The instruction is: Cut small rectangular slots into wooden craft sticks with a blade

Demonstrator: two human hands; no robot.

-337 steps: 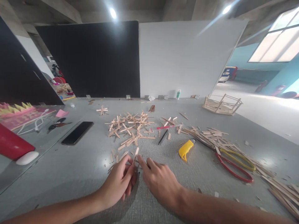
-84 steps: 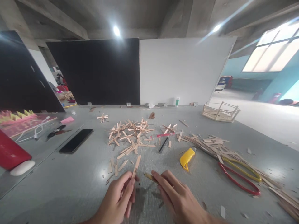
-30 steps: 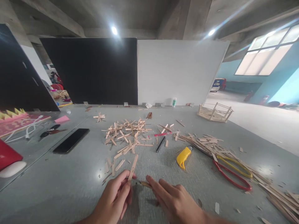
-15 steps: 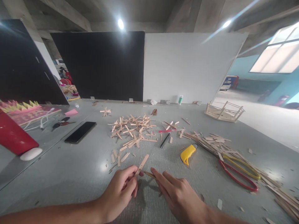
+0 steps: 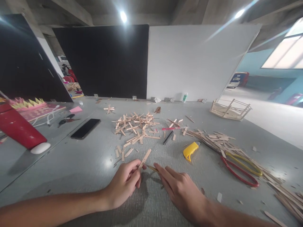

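My left hand [image 5: 124,183] is closed around the lower end of a wooden craft stick [image 5: 146,155]. The stick slants up and away, and a small slot shows in it just above my fingertips. My right hand [image 5: 180,189] has its fingers wrapped over a thin, pointed, yellowish-brown tool [image 5: 152,168], whose exact kind I cannot make out. Its tip points left, close to the stick's slot and my left fingertips. Whether the tip touches the stick is unclear. Short cut pieces of craft stick [image 5: 122,155] lie just beyond my left hand.
Farther back is a pile of crossed sticks [image 5: 132,127]. To the right lie a yellow cutter [image 5: 190,151], scissors [image 5: 239,175] with red and yellow handles, and scattered wood strips. A phone [image 5: 86,128] and a red bottle [image 5: 22,126] are leftward; a stick frame [image 5: 230,110] stands back right.
The view has shifted a little, so table items appear slightly higher or sideways. Both hands keep nearly the same pose, still holding the craft stick and the pointed tool.
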